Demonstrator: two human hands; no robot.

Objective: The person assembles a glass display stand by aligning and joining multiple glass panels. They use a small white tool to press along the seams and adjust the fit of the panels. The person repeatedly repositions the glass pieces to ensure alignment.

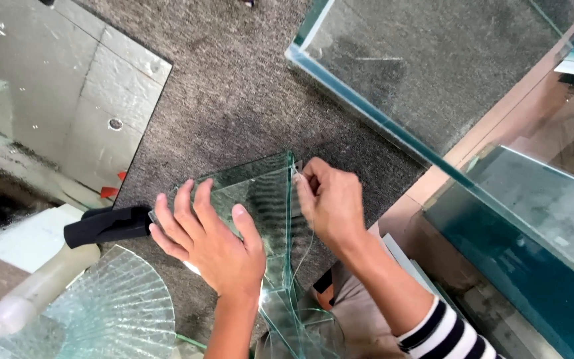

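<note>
Left hand: we are pressing our left hand [208, 240] flat, fingers spread wide, against the clear greenish glass pane [250, 199] that is standing on edge on the grey carpeted bench [234, 93]; we judge the open palm is steadying it.
Right hand: we are pinching our right hand [330, 199] narrow at the pane's upper corner, fingertips [302, 183] closed on the edge; a thin thread-like strand seems to be hanging below it, though we cannot tell what it is.
Glass piece: it is sitting between our two hands, at the middle of the bench, and a second pane is meeting it at the vertical edge.
Far left: one long black-tipped pale tube, like a sealant cartridge [68, 246], is lying just beside our left hand, within reach.
Lower left: one round ribbed glass disc [117, 312] is lying flat.
Upper left: one mirror-like sheet [54, 86] is resting on the bench.
Right: we are counting two large glass tanks [433, 73], well apart from our hands.
</note>
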